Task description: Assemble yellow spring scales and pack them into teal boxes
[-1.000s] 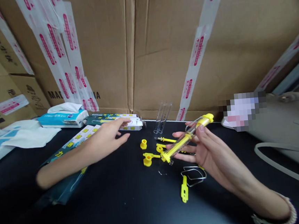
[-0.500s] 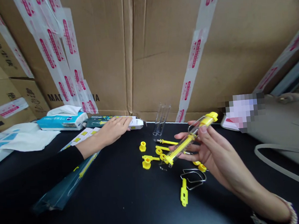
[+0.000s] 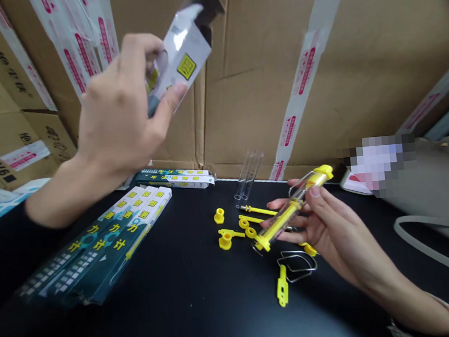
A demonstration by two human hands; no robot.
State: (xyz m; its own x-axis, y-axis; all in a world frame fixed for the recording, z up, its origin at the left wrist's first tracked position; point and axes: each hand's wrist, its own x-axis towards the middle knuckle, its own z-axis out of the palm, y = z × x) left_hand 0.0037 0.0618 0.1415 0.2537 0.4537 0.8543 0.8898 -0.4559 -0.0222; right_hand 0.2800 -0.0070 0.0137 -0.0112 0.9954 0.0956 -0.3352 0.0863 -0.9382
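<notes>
Raised at the upper left, my left hand (image 3: 119, 104) is closed round a narrow white and dark-green cardboard box (image 3: 193, 42) whose end flap stands open. The box tilts up to the right; its inside is hidden. My right hand (image 3: 334, 227) grips a spring scale (image 3: 282, 220), a clear tube with a yellow rod inside and yellow ends, held slantwise over the table. Under and beside it lie yellow rods (image 3: 262, 211), small yellow rings (image 3: 244, 223), yellow caps (image 3: 219, 215), bent wire loops (image 3: 300, 265) and a flat yellow hook piece (image 3: 282, 286).
Three matching boxes (image 3: 114, 228) lie side by side at left, more boxes (image 3: 178, 178) behind them. Two clear tubes (image 3: 249, 174) stand at the back. A big cardboard wall (image 3: 264, 81) closes the far side. A phone (image 3: 357, 184) and grey bag (image 3: 426, 187) are at right.
My left hand has risen from the boxes at the back, lifting one with its flap open. My right hand keeps the spring scale at nearly the same place.
</notes>
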